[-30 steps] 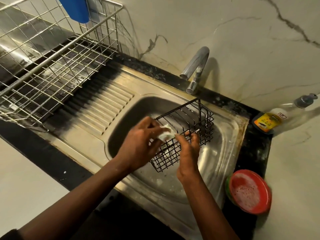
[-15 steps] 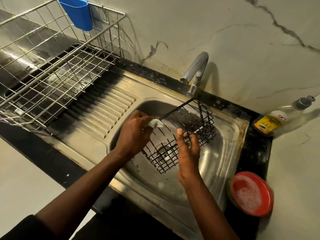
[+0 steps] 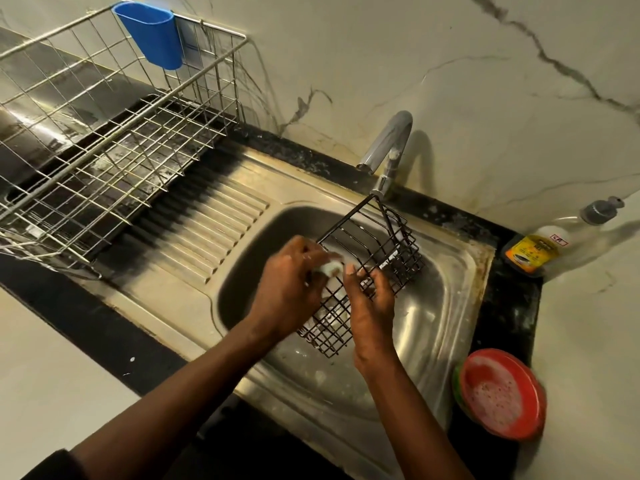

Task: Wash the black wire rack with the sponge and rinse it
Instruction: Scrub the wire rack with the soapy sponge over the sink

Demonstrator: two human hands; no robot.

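The black wire rack point(image 3: 377, 247), a small box-shaped basket, is tilted over the steel sink basin point(image 3: 446, 306). My right hand point(image 3: 372, 306) grips its near side, fingers curled through the wires. My left hand point(image 3: 289, 289) holds a small pale sponge point(image 3: 88, 268) pressed against the rack's left rim. The rack's lower corner is partly hidden behind my hands. The tap point(image 3: 388, 143) stands just behind the rack, and no water shows running from it.
A large metal dish rack point(image 3: 104, 140) with a blue cup holder point(image 3: 152, 36) sits on the ribbed drainboard point(image 3: 207, 223) at left. A soap dispenser bottle point(image 3: 540, 247) lies at the right corner. A red bowl of foam point(image 3: 502, 393) stands right of the sink.
My left hand with the sponge went left off the rack's middle, then back up to its left rim. The rack has tipped a little and my right hand shifted its hold.
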